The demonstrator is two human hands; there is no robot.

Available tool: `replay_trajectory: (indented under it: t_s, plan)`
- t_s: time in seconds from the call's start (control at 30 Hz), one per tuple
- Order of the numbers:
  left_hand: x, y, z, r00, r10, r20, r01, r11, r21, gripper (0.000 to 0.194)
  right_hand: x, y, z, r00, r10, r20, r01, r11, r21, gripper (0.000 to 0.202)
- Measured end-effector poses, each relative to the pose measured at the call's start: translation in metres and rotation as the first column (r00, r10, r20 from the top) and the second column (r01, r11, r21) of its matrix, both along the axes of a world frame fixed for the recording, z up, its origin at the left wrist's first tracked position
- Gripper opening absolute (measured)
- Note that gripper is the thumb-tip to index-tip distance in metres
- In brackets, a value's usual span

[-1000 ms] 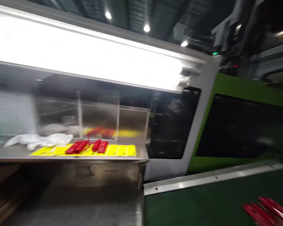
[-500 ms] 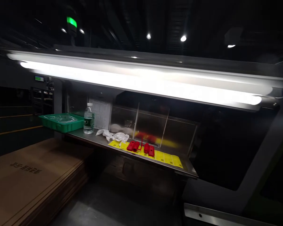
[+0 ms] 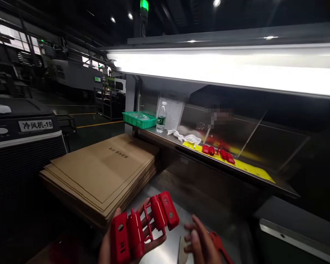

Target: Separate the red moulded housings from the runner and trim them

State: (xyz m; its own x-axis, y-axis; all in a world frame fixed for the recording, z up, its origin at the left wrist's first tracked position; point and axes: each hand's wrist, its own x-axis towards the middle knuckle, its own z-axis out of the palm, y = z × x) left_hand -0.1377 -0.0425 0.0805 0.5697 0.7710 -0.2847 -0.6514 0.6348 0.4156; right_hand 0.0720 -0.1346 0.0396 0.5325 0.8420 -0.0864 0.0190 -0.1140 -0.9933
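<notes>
My left hand holds a red moulded plastic piece, several shells joined by a thin runner, low in the middle of the view. Right of it, my right hand is curled around a small tool with red handles and a pale blade pointing left. Both hands hover over a steel worktop. On the steel shelf behind lie more red pieces on a yellow sheet.
A stack of flat brown cardboard lies left of my hands. A dark cooling unit stands at far left. The shelf carries a green tray, a water bottle and white gloves under a bright strip light.
The view swung left and down, from the green machine to the shelf, then to the worktop. My two hands have come into sight, holding the red piece and the tool.
</notes>
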Motion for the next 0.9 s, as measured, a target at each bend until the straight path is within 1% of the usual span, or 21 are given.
replay_trajectory:
  t_s: [0.03,0.07,0.1,0.13,0.17,0.2,0.23,0.3,0.37,0.43,0.47,0.57,0.63,0.7,0.73,0.8,0.9]
  plan:
    - [-0.005,-0.003,0.001,1.000,0.002,0.015,-0.002,1.000,0.021,0.051,-0.002,0.004,0.017,0.994,-0.006,-0.108,0.008,1.000,0.012,0.065]
    - [-0.008,-0.006,0.002,0.999,-0.023,0.034,0.022,0.999,0.038,0.048,-0.003,0.008,0.034,0.975,0.074,-0.210,-0.065,0.997,0.046,0.068]
    - [-0.010,-0.008,0.005,0.995,-0.076,0.060,0.073,0.996,0.052,0.045,-0.005,0.012,0.049,0.942,0.184,-0.282,-0.163,0.982,0.096,0.067]
    - [-0.010,-0.009,0.008,0.986,-0.143,0.084,0.138,0.988,0.062,0.045,-0.007,0.015,0.062,0.900,0.294,-0.320,-0.256,0.954,0.155,0.063]
    - [-0.009,-0.009,0.011,0.974,-0.204,0.098,0.199,0.978,0.065,0.045,-0.009,0.018,0.072,0.867,0.367,-0.338,-0.317,0.928,0.196,0.057]
    - [-0.008,-0.007,0.015,0.961,-0.256,0.104,0.251,0.966,0.064,0.044,-0.011,0.019,0.078,0.846,0.401,-0.352,-0.342,0.914,0.220,0.052]
    - [-0.008,-0.005,0.018,0.950,-0.294,0.103,0.289,0.956,0.059,0.042,-0.012,0.020,0.082,0.834,0.407,-0.373,-0.338,0.911,0.237,0.047]
    - [-0.008,-0.001,0.022,0.953,-0.289,0.092,0.285,0.957,0.054,0.044,-0.012,0.017,0.082,0.824,0.362,-0.436,-0.280,0.929,0.242,0.040]
    - [-0.011,0.002,0.022,0.943,-0.318,0.096,0.317,0.948,0.023,0.058,-0.009,0.011,0.078,0.815,0.309,-0.490,-0.227,0.949,0.220,0.035]
    - [-0.013,0.002,0.023,0.910,-0.376,0.173,0.380,0.925,0.009,0.077,-0.004,0.005,0.074,0.809,0.275,-0.519,-0.199,0.960,0.199,0.035]
    - [-0.014,0.001,0.024,0.885,-0.403,0.234,0.410,0.912,0.020,0.081,-0.001,0.002,0.073,0.802,0.260,-0.537,-0.191,0.965,0.181,0.036]
    - [-0.010,-0.004,0.033,0.796,-0.462,0.390,0.461,0.881,0.103,0.086,0.009,-0.003,0.069,0.776,0.173,-0.607,-0.138,0.985,0.104,0.037]
    - [-0.002,-0.009,0.043,0.791,-0.475,0.386,0.466,0.876,0.124,0.083,0.015,-0.007,0.066,0.752,0.121,-0.648,-0.113,0.992,0.054,0.036]
    - [0.006,-0.016,0.053,0.836,-0.462,0.295,0.456,0.885,0.093,0.074,0.020,-0.010,0.063,0.729,0.114,-0.675,-0.113,0.993,0.045,0.035]
    - [0.009,-0.020,0.057,0.856,-0.460,0.237,0.457,0.887,0.071,0.069,0.021,-0.012,0.061,0.723,0.127,-0.679,-0.119,0.991,0.059,0.035]
    - [0.012,-0.028,0.063,0.871,-0.468,0.150,0.466,0.883,0.056,0.060,0.023,-0.016,0.057,0.726,0.164,-0.668,-0.123,0.986,0.110,0.034]
    - [0.008,-0.038,0.068,0.901,-0.432,0.042,0.425,0.898,0.115,0.044,0.023,-0.019,0.050,0.749,0.220,-0.625,-0.128,0.973,0.190,0.035]
